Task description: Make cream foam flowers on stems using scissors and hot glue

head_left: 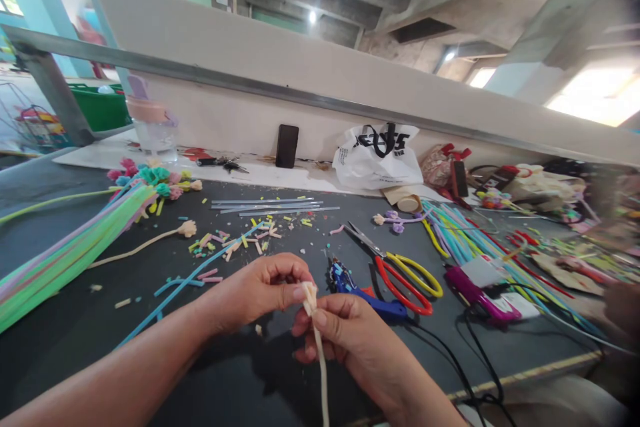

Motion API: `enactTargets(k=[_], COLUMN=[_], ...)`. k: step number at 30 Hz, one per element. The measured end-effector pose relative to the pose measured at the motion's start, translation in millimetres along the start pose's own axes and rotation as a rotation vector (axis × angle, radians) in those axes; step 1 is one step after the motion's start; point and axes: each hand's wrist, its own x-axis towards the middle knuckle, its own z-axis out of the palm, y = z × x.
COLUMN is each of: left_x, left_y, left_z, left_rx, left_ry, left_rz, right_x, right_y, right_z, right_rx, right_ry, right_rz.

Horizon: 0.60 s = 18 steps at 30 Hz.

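A cream pipe-cleaner flower (309, 296) is held up between my two hands, its stem (323, 377) hanging down toward me. With thumb and forefinger, my left hand (263, 290) pinches the pale pieces at the flower's top. My right hand (347, 330) grips the stem just below the head, thumb in front. Behind my right hand lies a blue glue gun (385, 305), its nozzle pointing away. Scissors (405, 273) with red and yellow handles rest beside it. A finished-looking cream flower (187, 229) on a long stem lies to the left.
Colourful pipe-cleaner flowers (160, 177) with green stems lie at left. Short cut pieces (245, 240) and clear glue sticks (275, 205) are scattered ahead. A magenta glue gun (483, 293) with black cords lies right, near a co-worker's hand (620, 307). A phone (287, 145) leans against the back panel.
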Motion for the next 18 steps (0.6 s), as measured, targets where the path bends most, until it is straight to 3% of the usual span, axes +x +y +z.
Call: enactTargets(k=[8, 14, 18], left_x=[0, 0, 0], left_y=[1, -5, -5], left_z=[2.0, 6.6, 11.2], left_rx=[0.032, -0.233, -0.28], left_ry=[0.003, -0.06, -0.097], left_rz=[-0.012, -0.117, -0.138], right_x=[2, 1, 1], right_y=[2, 2, 3], right_z=[5, 7, 6], right_rx=[-0.08, 0.051, 0.14], right_ry=[0.062, 0.007, -0.02], right_rz=[-0.017, -0.047, -0.082])
